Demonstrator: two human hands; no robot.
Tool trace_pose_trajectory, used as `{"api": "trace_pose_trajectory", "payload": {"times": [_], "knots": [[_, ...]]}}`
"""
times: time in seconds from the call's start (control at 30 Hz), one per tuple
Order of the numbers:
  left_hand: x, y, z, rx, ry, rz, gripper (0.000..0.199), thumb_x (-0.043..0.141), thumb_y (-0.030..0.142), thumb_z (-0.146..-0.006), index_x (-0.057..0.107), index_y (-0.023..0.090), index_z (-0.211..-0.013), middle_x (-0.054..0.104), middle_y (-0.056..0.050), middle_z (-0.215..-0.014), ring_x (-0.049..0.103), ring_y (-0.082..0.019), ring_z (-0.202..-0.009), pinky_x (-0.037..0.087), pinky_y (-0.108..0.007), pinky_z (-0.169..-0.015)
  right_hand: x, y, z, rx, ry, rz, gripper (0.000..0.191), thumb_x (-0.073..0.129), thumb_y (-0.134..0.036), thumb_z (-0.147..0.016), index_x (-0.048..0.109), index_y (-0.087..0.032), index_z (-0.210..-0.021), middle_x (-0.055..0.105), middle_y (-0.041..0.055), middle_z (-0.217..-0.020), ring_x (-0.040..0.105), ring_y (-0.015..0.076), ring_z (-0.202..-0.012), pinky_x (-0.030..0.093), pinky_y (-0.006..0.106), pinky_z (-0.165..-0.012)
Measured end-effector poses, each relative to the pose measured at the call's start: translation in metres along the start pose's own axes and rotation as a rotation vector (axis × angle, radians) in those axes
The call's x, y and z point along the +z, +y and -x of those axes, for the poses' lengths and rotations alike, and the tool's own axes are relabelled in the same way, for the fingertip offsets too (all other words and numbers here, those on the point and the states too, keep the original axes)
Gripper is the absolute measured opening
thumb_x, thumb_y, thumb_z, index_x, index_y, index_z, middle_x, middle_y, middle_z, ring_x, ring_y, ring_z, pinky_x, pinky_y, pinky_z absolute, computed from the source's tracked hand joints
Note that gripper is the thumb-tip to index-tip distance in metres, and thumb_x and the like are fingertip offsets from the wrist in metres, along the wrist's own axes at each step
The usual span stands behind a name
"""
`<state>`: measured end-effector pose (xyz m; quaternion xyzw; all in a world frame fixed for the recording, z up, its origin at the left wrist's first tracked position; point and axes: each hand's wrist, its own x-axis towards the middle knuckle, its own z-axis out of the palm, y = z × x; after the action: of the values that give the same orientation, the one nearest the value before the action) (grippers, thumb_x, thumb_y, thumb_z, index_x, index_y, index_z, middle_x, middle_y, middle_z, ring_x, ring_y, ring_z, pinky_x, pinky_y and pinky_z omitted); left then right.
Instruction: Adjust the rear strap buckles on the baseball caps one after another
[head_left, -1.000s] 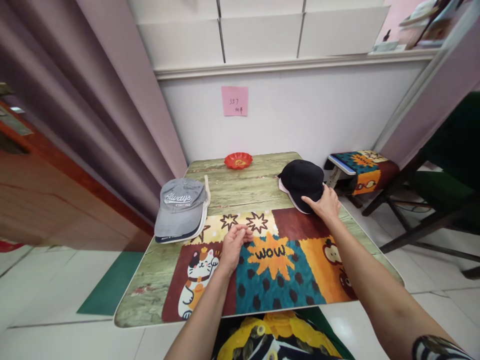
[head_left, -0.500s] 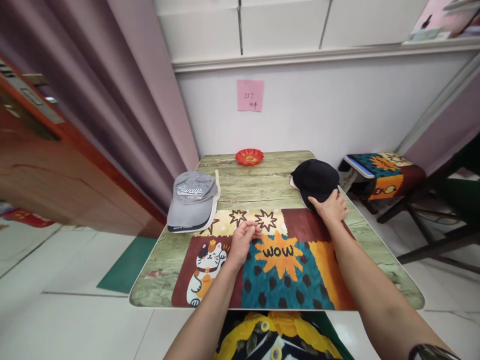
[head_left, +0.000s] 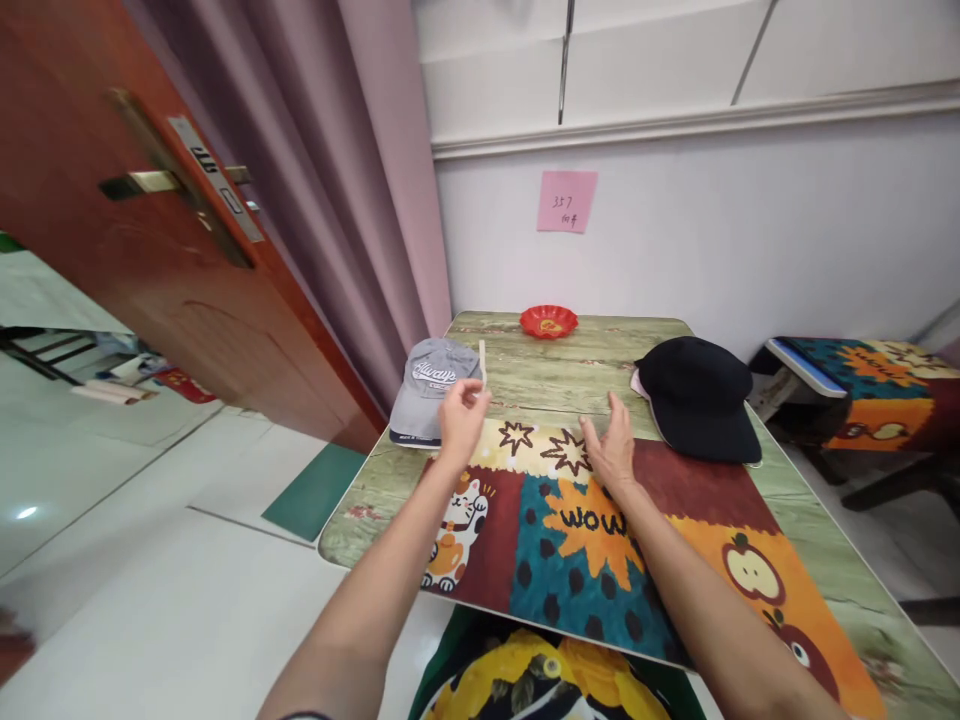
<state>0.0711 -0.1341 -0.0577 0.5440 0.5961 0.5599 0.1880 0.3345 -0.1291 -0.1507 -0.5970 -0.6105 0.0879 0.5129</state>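
A grey cap with white lettering and a dark brim edge sits on the left of the table. My left hand overlaps its right side in view, fingers loosely curled with a small gap and nothing seen in them. Whether it touches the cap I cannot tell. On the right lies a black cap, its brim toward me and a pale edge showing at its left. Between the two caps, my right hand hovers over the patterned mat, thumb and fingers apart, holding nothing.
A red scalloped dish stands at the table's back edge, below a pink note on the wall. The wooden door and mauve curtain are on the left. A stool with a patterned cover stands at right.
My right hand has let go of the black cap and moved left over the mat. My left hand has moved up to the grey cap. The view has turned left.
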Motion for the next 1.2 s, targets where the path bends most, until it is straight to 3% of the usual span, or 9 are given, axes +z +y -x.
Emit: {"api": "trace_pose_trajectory", "payload": {"times": [0.1,0.17,0.27,0.33,0.53,0.7,0.9,1.03,1.2], "knots": [[-0.033,-0.001,-0.058,0.079,0.134,-0.392,0.020,0.068,0.025,-0.079,0.071,0.020,-0.099,0.067,-0.009,-0.112,0.061,-0.026,-0.107,0.047,-0.039,-0.099,0.023,-0.007,0.000,0.241,-0.078,-0.143,0.065,0.056,-0.049,-0.087,0.052,-0.012,-0.141,0.065,0.0191,-0.133,0.065,0.0287,-0.118,0.047,0.044,-0.105],[-0.050,-0.007,-0.087,0.028,0.183,-0.584,0.032,0.072,0.030,-0.078,0.072,0.022,-0.110,0.061,-0.013,-0.128,0.055,-0.032,-0.122,0.042,-0.045,-0.106,0.030,-0.007,-0.006,0.358,-0.084,-0.150,0.057,0.056,-0.047,-0.087,0.060,-0.014,-0.133,0.073,0.0158,-0.121,0.070,0.0270,-0.107,0.050,0.040,-0.098],[-0.061,-0.022,-0.113,-0.063,0.129,-0.724,0.048,0.074,0.044,-0.079,0.069,0.027,-0.123,0.053,-0.013,-0.143,0.047,-0.037,-0.133,0.038,-0.051,-0.109,0.032,-0.006,-0.017,0.482,-0.040,-0.080,0.046,0.053,-0.044,-0.088,0.067,-0.015,-0.121,0.077,0.0151,-0.107,0.071,0.0280,-0.098,0.051,0.039,-0.090],[-0.062,-0.031,-0.121,-0.105,0.080,-0.768,0.042,0.071,0.046,-0.082,0.071,0.027,-0.119,0.057,-0.012,-0.140,0.049,-0.036,-0.130,0.038,-0.051,-0.108,0.031,-0.007,-0.022,0.539,-0.014,-0.028,0.042,0.052,-0.040,-0.089,0.068,-0.016,-0.119,0.077,0.0139,-0.102,0.071,0.0281,-0.097,0.050,0.038,-0.087],[-0.064,-0.036,-0.128,-0.063,0.061,-0.833,0.017,0.055,0.027,-0.090,0.072,0.022,-0.090,0.070,-0.011,-0.118,0.057,-0.031,-0.116,0.039,-0.046,-0.102,0.027,-0.018,-0.019,0.526,-0.041,0.043,0.036,0.055,-0.037,-0.089,0.071,-0.022,-0.117,0.077,0.0088,-0.102,0.069,0.0257,-0.092,0.047,0.035,-0.083],[-0.071,-0.036,-0.126,0.016,0.001,-0.893,0.021,0.056,0.027,-0.089,0.070,0.023,-0.104,0.068,-0.013,-0.123,0.055,-0.032,-0.117,0.035,-0.049,-0.103,0.025,-0.019,-0.017,0.498,-0.068,0.040,0.039,0.055,-0.041,-0.089,0.070,-0.022,-0.119,0.077,0.0096,-0.104,0.068,0.0275,-0.093,0.047,0.037,-0.083],[-0.073,-0.028,-0.129,0.107,-0.072,-0.971,0.021,0.050,0.022,-0.090,0.071,0.020,-0.091,0.070,-0.017,-0.108,0.054,-0.033,-0.114,0.025,-0.053,-0.109,0.022,-0.019,-0.016,0.480,-0.084,-0.008,0.039,0.055,-0.042,-0.089,0.071,-0.022,-0.118,0.078,0.0094,-0.103,0.069,0.0287,-0.094,0.048,0.039,-0.085],[-0.074,-0.007,-0.129,0.154,-0.036,-0.984,0.026,0.041,0.020,-0.093,0.066,0.019,-0.099,0.066,-0.017,-0.114,0.052,-0.032,-0.115,0.026,-0.051,-0.109,0.020,-0.017,-0.016,0.489,-0.085,-0.082,0.038,0.056,-0.042,-0.087,0.071,-0.021,-0.116,0.077,0.0105,-0.102,0.068,0.0301,-0.097,0.048,0.043,-0.090],[-0.070,0.046,-0.123,0.407,0.018,-0.886,0.018,0.041,0.018,-0.095,0.059,0.021,-0.093,0.065,-0.011,-0.108,0.054,-0.029,-0.112,0.023,-0.050,-0.113,0.025,-0.018,-0.015,0.476,-0.117,-0.295,0.045,0.058,-0.048,-0.085,0.070,-0.016,-0.113,0.076,0.0144,-0.103,0.069,0.0303,-0.098,0.050,0.047,-0.094]]}}
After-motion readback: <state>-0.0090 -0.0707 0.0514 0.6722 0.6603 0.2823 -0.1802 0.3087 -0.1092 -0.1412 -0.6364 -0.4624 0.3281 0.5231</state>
